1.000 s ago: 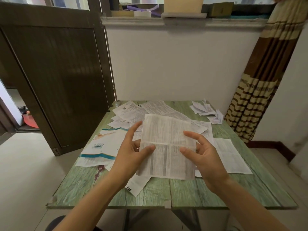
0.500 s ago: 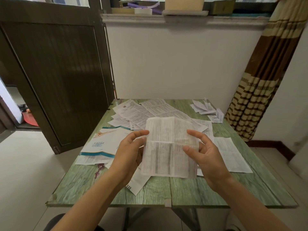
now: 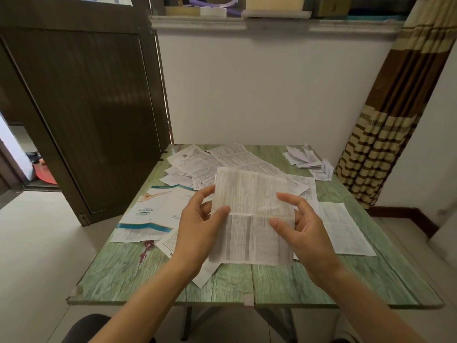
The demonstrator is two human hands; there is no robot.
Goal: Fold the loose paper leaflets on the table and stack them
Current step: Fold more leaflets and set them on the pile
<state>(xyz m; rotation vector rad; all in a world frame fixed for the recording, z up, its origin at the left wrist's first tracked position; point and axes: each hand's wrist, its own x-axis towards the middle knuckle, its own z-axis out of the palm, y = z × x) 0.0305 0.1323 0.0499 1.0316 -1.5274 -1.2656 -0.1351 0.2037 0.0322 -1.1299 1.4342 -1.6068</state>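
Lately the left hand [image 3: 197, 226] has slid its thumb onto the crease of the leaflet [image 3: 249, 194], held above the worktop [image 3: 296, 285] with the right hand [image 3: 306, 233]. Both pinch it, most fingers hidden behind. Its small print is unreadable, as is the upside-down booklet [image 3: 153, 211] title.

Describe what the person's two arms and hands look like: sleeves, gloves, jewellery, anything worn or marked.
Both are bare. The left hand and right hand wear no gloves, and no rings show. The left forearm and right forearm carry no sleeve, watch or bracelet down to the picture's lower edge. No markings are visible.
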